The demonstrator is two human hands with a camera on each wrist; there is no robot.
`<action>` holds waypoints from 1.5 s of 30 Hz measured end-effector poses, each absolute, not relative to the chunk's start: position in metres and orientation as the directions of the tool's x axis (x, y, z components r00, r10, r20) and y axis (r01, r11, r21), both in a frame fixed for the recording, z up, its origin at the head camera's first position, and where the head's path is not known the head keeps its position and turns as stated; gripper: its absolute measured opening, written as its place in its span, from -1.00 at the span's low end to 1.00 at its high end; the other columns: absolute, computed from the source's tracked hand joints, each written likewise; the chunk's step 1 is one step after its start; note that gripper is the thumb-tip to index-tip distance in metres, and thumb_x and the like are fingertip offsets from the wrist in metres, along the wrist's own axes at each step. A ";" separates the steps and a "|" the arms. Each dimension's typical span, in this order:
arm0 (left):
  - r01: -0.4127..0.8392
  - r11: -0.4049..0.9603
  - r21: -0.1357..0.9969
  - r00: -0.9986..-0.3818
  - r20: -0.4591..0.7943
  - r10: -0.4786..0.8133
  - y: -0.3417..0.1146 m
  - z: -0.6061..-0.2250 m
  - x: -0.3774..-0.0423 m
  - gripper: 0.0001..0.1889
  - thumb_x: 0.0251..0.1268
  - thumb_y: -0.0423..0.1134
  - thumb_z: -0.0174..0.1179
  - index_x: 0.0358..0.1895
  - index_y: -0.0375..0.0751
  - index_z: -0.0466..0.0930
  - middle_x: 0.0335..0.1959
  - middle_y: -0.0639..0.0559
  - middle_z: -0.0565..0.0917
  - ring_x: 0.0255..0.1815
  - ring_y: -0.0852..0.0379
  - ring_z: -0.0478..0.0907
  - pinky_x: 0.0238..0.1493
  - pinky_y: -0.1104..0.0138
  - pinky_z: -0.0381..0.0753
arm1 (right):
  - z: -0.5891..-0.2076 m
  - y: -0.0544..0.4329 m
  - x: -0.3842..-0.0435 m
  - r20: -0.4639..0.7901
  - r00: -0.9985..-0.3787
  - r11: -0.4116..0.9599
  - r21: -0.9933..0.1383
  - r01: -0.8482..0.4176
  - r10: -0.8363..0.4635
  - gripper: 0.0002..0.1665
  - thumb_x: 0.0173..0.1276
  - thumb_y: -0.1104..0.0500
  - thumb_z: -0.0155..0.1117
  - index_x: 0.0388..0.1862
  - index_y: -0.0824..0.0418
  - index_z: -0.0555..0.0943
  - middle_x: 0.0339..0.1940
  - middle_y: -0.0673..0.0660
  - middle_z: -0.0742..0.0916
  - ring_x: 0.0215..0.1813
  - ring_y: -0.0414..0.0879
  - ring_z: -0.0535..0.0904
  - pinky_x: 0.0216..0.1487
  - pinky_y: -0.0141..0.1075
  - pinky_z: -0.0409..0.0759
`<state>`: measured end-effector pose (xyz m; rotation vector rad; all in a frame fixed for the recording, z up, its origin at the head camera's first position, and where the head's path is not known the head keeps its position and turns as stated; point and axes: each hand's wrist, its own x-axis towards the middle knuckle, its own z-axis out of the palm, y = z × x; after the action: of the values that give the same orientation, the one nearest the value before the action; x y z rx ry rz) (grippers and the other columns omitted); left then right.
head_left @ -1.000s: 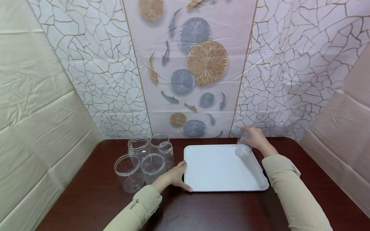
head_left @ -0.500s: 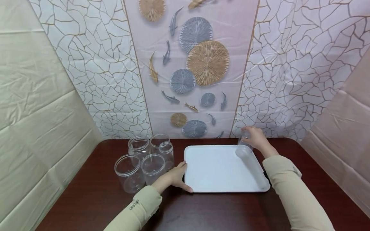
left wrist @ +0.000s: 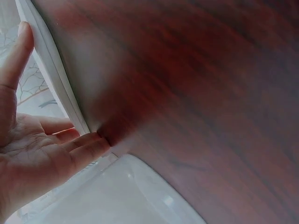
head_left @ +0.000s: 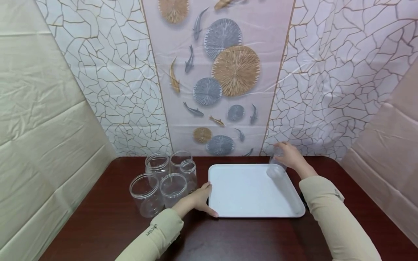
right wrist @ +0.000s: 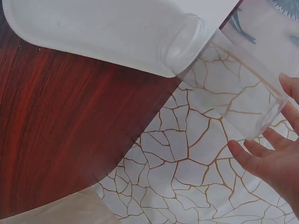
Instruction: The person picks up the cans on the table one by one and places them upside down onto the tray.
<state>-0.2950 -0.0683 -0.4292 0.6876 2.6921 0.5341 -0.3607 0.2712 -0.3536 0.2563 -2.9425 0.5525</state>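
Observation:
My right hand (head_left: 290,157) holds a clear plastic jar (right wrist: 233,88) at the far right corner of the white tray (head_left: 251,192). Mouth downward, the jar has its threaded rim over the tray, while my thumb and fingertips pinch it around its base. At the tray's left side, my left hand (head_left: 199,199) touches the edge. Its thumb reaches the near left corner and its fingers lie fairly straight along the side. The left wrist view shows the same thumb and fingertips against the white tray edge (left wrist: 60,79).
Several clear, lidless jars (head_left: 143,195) stand upright in a cluster left of the tray, close beside my left forearm. All rest on a dark red-brown table (head_left: 248,239). A patterned cloth (head_left: 215,72) hangs behind the table's far edge, with pale cloth at both sides.

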 end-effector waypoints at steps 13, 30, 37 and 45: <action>0.361 0.823 0.438 -0.826 -0.259 0.500 -0.065 -0.422 -0.288 0.09 -0.02 -0.01 0.42 0.42 -0.54 -0.06 0.48 -0.35 -0.02 0.49 -0.22 0.02 0.40 -0.01 0.17 | -0.341 0.265 -0.356 0.178 -0.969 0.926 -0.306 -0.220 -0.172 -0.40 0.30 0.25 0.20 0.28 0.43 0.33 0.26 0.54 0.36 0.25 0.45 0.28 0.21 0.24 0.32; 0.394 0.850 0.349 -0.863 -0.178 0.473 -0.064 -0.410 -0.274 -0.18 0.13 0.09 0.26 0.32 -0.45 0.27 0.31 -0.25 0.40 0.35 -0.10 0.33 0.28 0.04 0.37 | -0.316 0.229 -0.340 0.417 -0.854 0.885 -0.197 -0.421 -0.313 -0.49 0.27 0.27 0.23 0.20 0.35 0.43 0.24 0.42 0.44 0.29 0.34 0.28 0.28 0.20 0.27; 0.493 0.795 0.353 -0.845 -0.024 0.534 -0.067 -0.409 -0.276 -0.35 0.16 0.10 0.24 0.23 -0.24 0.46 0.01 -0.15 0.66 0.03 -0.06 0.59 -0.05 0.09 0.58 | -0.311 0.219 -0.332 0.468 -0.807 0.836 -0.222 -0.501 -0.360 -0.53 0.28 0.25 0.24 0.16 0.35 0.46 0.15 0.35 0.52 0.21 0.28 0.41 0.23 0.12 0.38; 0.552 0.763 0.335 -0.828 0.112 0.550 -0.065 -0.389 -0.270 -0.50 0.16 -0.02 0.27 0.14 -0.18 0.55 0.06 -0.06 0.65 0.03 0.01 0.61 -0.04 0.17 0.60 | -0.309 0.222 -0.316 0.492 -0.791 0.790 -0.287 -0.542 -0.364 -0.60 0.36 0.21 0.17 0.13 0.35 0.50 0.11 0.35 0.58 0.19 0.25 0.46 0.16 0.11 0.45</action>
<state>-0.2699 -0.0653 -0.3887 0.9235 2.9562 0.5655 -0.3156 0.2222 -0.3092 0.6832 -2.5638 0.5880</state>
